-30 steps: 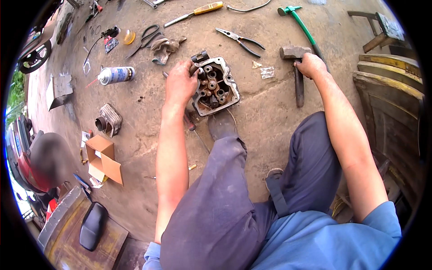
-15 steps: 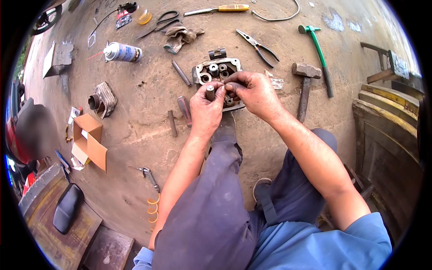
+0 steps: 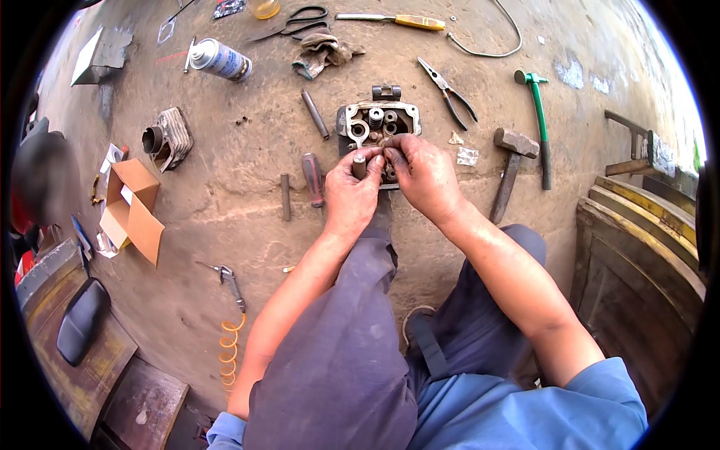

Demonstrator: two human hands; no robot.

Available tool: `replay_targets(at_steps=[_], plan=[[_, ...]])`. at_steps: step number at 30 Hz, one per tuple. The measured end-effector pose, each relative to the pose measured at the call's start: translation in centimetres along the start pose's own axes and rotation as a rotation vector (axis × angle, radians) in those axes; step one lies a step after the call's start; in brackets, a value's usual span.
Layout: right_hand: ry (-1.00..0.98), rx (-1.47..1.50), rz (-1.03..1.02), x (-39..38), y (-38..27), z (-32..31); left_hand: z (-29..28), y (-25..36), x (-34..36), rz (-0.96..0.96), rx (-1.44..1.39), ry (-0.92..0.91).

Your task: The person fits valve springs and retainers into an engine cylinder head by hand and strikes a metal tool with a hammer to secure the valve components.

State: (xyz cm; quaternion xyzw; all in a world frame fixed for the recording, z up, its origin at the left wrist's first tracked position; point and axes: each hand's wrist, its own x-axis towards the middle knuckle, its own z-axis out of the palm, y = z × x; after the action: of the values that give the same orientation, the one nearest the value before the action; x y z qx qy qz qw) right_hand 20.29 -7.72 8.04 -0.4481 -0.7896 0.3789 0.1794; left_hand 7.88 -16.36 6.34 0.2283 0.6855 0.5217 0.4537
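An engine cylinder head point(image 3: 406, 112), with a valve spring in its open top, sits on the floor in front of me. My left hand point(image 3: 352, 196) is closed around a short metal rod point(image 3: 360, 166), whose round end sticks up between thumb and fingers. Opposite it, my right hand point(image 3: 427, 178) pinches with thumb and forefinger right by the left fingertips. Whatever lies in that pinch is too small or hidden to make out. Both hands are over the near part of the cylinder head and cover some of it.
Left of the cylinder head lie a screwdriver point(image 3: 312, 180) and metal rods point(image 3: 316, 115). Pliers point(image 3: 447, 91), a sledgehammer point(image 3: 506, 174) and a green hammer point(image 3: 539, 127) lie to the right. A spray can point(image 3: 220, 60), rag point(image 3: 324, 52), finned cylinder point(image 3: 171, 140) and open carton point(image 3: 142, 217) are farther left.
The whole view has shifted, so the cylinder head and tools appear lower and slightly to the right. My hands stay close together over the cylinder head, with the rod still in the left one.
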Motion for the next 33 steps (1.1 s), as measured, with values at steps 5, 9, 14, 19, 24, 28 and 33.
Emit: replay_targets(at_steps=[5,9,14,19,24,28,33], plan=[[0.045,-0.005,-0.109,1.8,1.0,-0.2,0.1,-0.1,1.5,0.13,0.061,0.045],[0.061,-0.049,-0.089,5.4,2.7,-0.3,-0.2,0.5,5.3,0.308,0.449,0.17],[-0.007,-0.069,-0.171,8.0,3.8,0.4,0.3,-1.0,7.8,0.454,0.576,0.162],[-0.029,-0.031,-0.163,8.2,4.4,1.0,0.3,-1.2,8.0,0.429,0.513,0.139],[-0.082,-0.063,-0.125,8.4,4.1,1.1,0.2,-0.9,8.1,0.394,0.451,0.119],[-0.136,-0.118,-0.01,9.0,3.6,1.1,0.3,-0.7,8.1,0.347,0.457,0.115],[-0.177,-0.123,0.053,9.2,3.2,1.0,0.1,-0.7,8.1,0.321,0.451,0.097]])
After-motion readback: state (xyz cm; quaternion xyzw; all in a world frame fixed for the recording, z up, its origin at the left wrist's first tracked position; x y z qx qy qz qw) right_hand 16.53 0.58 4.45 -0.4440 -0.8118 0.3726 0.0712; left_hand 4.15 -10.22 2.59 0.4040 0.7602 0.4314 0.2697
